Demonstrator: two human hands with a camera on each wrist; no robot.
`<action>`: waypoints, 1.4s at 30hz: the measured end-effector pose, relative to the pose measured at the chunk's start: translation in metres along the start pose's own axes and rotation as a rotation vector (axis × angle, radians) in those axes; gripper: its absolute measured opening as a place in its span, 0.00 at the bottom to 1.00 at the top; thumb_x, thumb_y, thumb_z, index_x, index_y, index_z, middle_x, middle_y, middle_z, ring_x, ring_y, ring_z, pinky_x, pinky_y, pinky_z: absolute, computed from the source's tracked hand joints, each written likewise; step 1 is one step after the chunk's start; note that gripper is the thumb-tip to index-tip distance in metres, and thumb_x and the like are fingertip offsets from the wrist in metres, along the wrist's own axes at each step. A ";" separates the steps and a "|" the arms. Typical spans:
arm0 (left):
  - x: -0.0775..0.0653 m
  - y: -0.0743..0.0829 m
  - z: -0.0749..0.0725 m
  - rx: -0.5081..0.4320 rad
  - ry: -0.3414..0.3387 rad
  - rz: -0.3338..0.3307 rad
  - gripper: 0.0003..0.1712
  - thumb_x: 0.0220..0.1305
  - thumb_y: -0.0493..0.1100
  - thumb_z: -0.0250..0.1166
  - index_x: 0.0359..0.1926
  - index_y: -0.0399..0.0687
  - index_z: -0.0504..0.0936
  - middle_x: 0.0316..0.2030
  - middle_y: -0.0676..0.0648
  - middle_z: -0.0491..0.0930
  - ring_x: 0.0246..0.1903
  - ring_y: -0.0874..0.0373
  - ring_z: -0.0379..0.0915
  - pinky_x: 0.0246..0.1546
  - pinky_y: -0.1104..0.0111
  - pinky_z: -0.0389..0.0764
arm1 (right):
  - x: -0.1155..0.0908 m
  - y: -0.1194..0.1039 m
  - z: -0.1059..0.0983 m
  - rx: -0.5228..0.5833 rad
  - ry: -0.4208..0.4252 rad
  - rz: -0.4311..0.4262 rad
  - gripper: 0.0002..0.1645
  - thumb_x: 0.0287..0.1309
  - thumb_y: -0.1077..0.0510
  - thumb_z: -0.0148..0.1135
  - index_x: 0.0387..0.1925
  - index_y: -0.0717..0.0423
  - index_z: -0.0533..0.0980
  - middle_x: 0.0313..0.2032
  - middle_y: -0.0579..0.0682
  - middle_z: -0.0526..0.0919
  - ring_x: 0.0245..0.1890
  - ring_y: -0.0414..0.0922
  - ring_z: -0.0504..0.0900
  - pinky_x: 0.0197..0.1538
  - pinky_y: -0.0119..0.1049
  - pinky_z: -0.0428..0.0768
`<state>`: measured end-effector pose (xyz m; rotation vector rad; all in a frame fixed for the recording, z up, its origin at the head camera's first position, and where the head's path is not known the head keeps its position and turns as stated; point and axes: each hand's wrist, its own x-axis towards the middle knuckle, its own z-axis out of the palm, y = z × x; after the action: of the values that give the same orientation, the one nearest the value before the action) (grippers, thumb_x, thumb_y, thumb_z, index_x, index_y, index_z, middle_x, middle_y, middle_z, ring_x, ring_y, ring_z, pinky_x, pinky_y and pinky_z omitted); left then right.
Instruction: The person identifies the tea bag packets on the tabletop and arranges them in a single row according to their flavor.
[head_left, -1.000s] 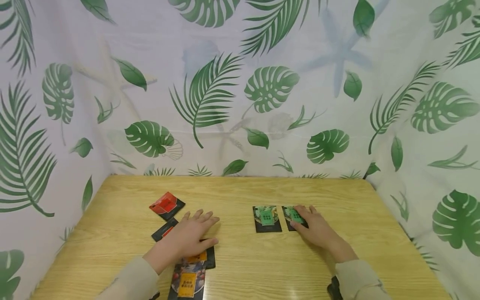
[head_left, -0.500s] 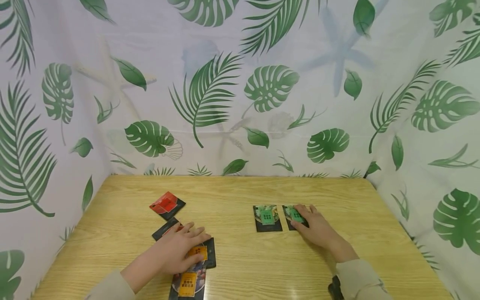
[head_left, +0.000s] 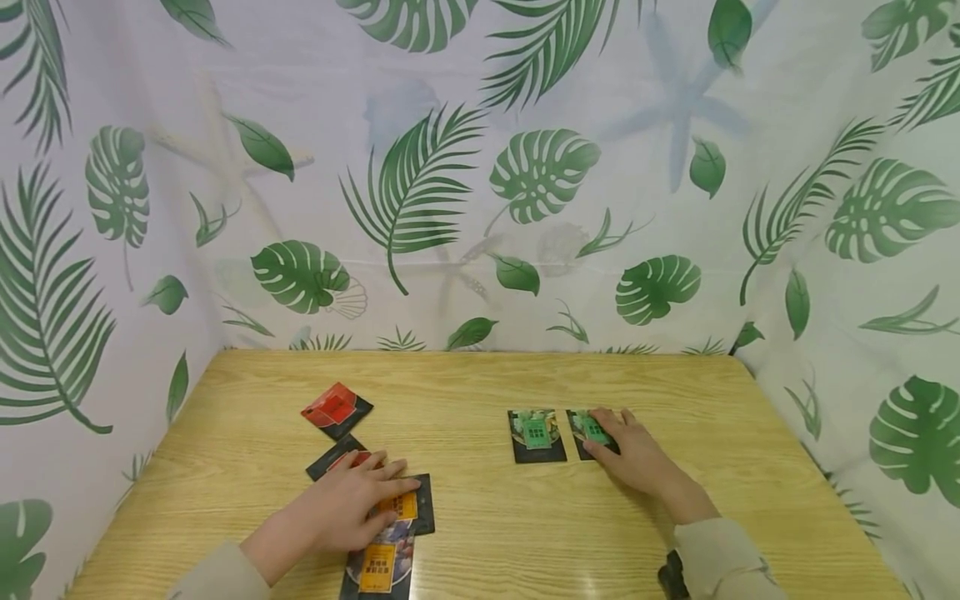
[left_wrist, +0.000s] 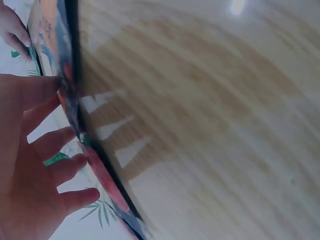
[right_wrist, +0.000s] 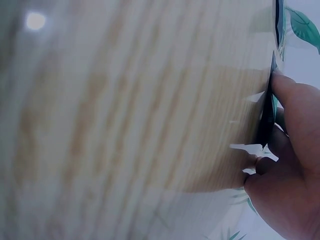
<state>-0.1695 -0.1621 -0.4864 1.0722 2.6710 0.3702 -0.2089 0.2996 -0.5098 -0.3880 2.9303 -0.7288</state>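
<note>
My left hand (head_left: 337, 504) lies spread over two flat packets, one black with an orange label (head_left: 424, 504) and one black and red (head_left: 328, 458), partly hiding both. Its fingertips meet the packets' surface in the left wrist view. Just in front of the thumb lies another orange-labelled packet (head_left: 377, 568), overlapping the first. On the right, my right hand (head_left: 637, 458) rests over the right edge of a green-labelled packet (head_left: 581, 427). In the right wrist view its thumb touches the edge of that thin packet (right_wrist: 268, 117). A second green packet (head_left: 537, 437) sits beside it on the left.
Farther back on the left lies another red and black packet (head_left: 337, 408), turned at an angle. The wooden table (head_left: 480, 379) ends against a white cloth with green leaves (head_left: 450, 208), which also hangs along both sides.
My left hand has drawn back and to the left, then settled on the orange and red packets, uncovering part of the orange label. My right hand has stayed on the green packet.
</note>
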 end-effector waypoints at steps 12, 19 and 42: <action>0.013 -0.004 0.006 0.041 0.067 -0.070 0.32 0.80 0.61 0.56 0.77 0.55 0.72 0.76 0.34 0.68 0.76 0.31 0.63 0.72 0.27 0.60 | -0.001 -0.002 -0.002 0.010 -0.023 0.031 0.41 0.79 0.43 0.56 0.80 0.62 0.61 0.79 0.69 0.60 0.79 0.78 0.47 0.70 0.80 0.60; 0.021 -0.005 0.008 0.068 0.076 -0.087 0.32 0.80 0.61 0.56 0.77 0.55 0.72 0.76 0.34 0.68 0.76 0.31 0.63 0.73 0.29 0.60 | -0.001 -0.002 -0.001 0.009 -0.018 0.034 0.41 0.79 0.42 0.56 0.81 0.61 0.61 0.79 0.69 0.60 0.79 0.78 0.47 0.70 0.81 0.60; 0.030 0.016 0.006 0.257 0.312 -0.269 0.28 0.72 0.63 0.66 0.49 0.42 0.91 0.43 0.40 0.92 0.53 0.37 0.86 0.64 0.35 0.77 | -0.002 -0.001 0.000 0.016 -0.001 0.027 0.41 0.79 0.44 0.57 0.80 0.62 0.61 0.79 0.69 0.60 0.79 0.78 0.47 0.71 0.80 0.57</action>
<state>-0.1782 -0.1291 -0.4904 0.7488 3.1607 0.1540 -0.2071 0.2994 -0.5090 -0.3472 2.9210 -0.7484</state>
